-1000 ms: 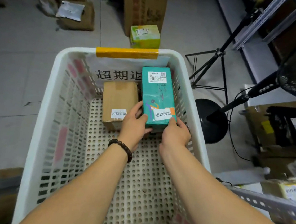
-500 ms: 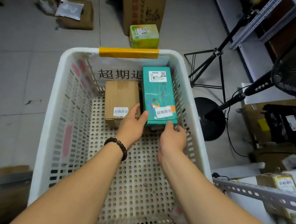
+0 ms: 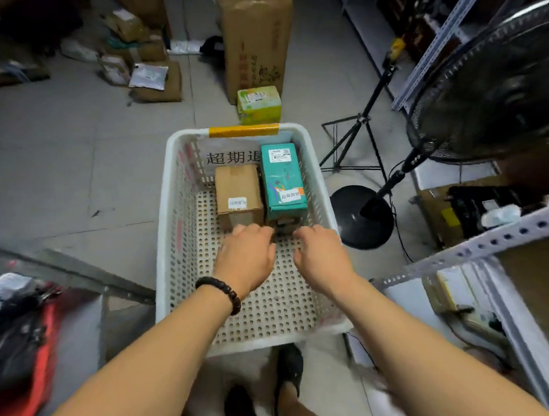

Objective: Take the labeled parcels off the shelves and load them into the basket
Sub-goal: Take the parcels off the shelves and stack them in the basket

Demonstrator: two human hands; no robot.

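A white perforated basket [image 3: 168,217] stands on the floor. At its far end lie a teal labeled box [image 3: 281,178] and, to its left, a brown cardboard box [image 3: 238,191] with a white label. My left hand [image 3: 246,255], with a dark bead bracelet on the wrist, hovers over the basket floor just short of the brown box, fingers loosely curled and holding nothing. My right hand [image 3: 320,256] hangs beside it, in front of the teal box, also holding nothing. Both hands are apart from the parcels.
A metal shelf rack [image 3: 498,239] runs along the right with boxes on it. A standing fan [image 3: 500,78] with a round base [image 3: 361,216] and a tripod [image 3: 357,138] stand right of the basket. A tall carton [image 3: 253,31] and green box [image 3: 259,104] lie beyond; loose parcels far left.
Both hands have let go of the teal box and drawn back toward me. The box now lies in the basket. My head has risen, so the view is wider.
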